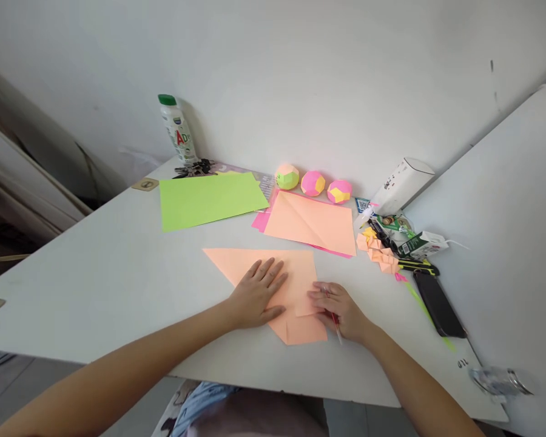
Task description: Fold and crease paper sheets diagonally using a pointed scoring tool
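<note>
A folded orange paper sheet (236,261) lies on the white table (118,285) in front of me. My left hand (255,294) rests flat on it, fingers spread. My right hand (339,309) presses the sheet's right edge with closed fingers and grips a thin red-and-white pen (335,325). A second orange sheet (312,221) lies just beyond, over pink paper.
A green sheet (209,199), a bottle (177,130) and keys (195,168) sit at back left. Three paper balls (313,182) line the wall. At right are small folded orange pieces (380,252), a white box (403,182), a cutter (418,266) and a dark phone (439,303).
</note>
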